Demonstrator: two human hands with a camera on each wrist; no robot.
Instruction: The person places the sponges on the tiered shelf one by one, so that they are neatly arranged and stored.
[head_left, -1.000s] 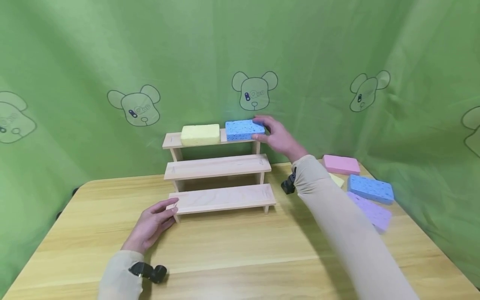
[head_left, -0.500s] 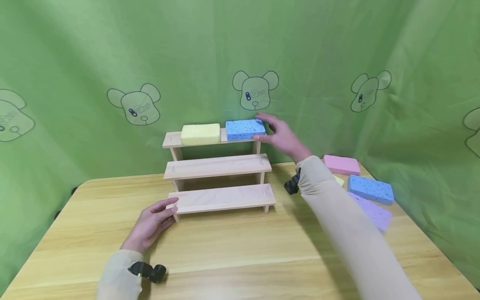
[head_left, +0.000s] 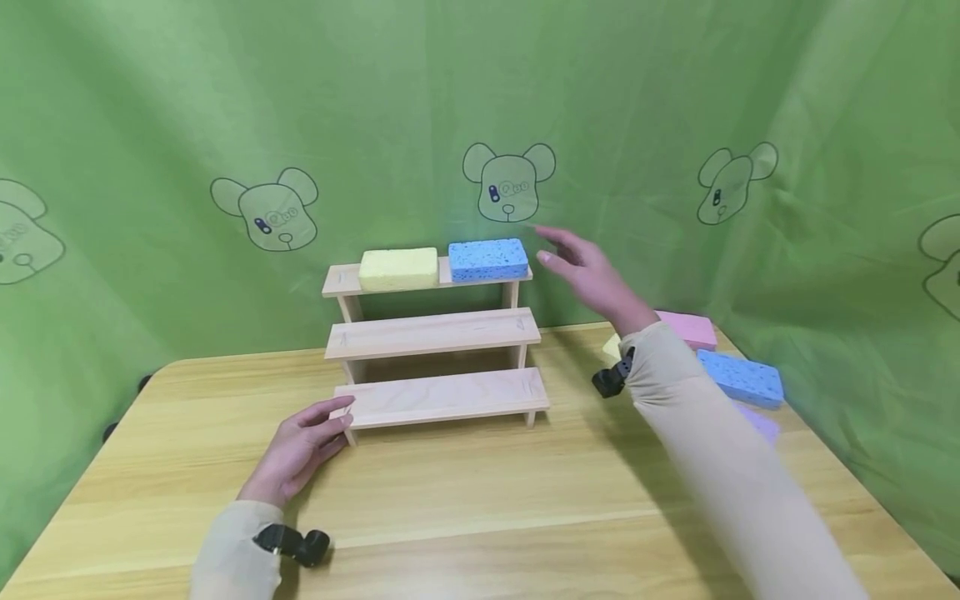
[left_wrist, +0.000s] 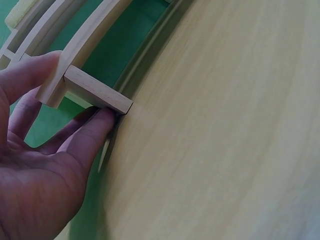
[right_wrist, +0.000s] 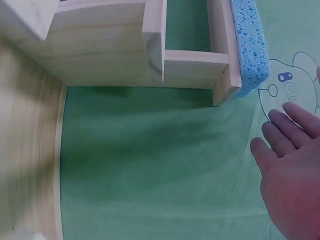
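Observation:
A three-tier wooden shelf (head_left: pixel 442 398) stands on the table. On its top tier lie a yellow sponge (head_left: pixel 399 269) at the left and a blue sponge (head_left: pixel 488 260) at the right, side by side with a small gap. My left hand (head_left: pixel 296 450) grips the left end of the lowest tier; in the left wrist view, its fingers lie against the board end and the leg (left_wrist: pixel 97 90). Just right of the blue sponge, my right hand (head_left: pixel 592 271) is in the air, fingers extended, touching nothing. The right wrist view shows a gap between that hand and the blue sponge (right_wrist: pixel 251 47).
Right of the shelf, partly behind my right arm, lie a pink sponge (head_left: pixel 688 330), another blue sponge (head_left: pixel 741 379), a purple sponge (head_left: pixel 761 423) and another yellow sponge (head_left: pixel 612 347). A green curtain (head_left: pixel 390 108) hangs behind the wooden table (head_left: pixel 465 500).
My right hand has let go of the blue sponge on the top tier and moved off to the right. The left hand stays at the shelf's end.

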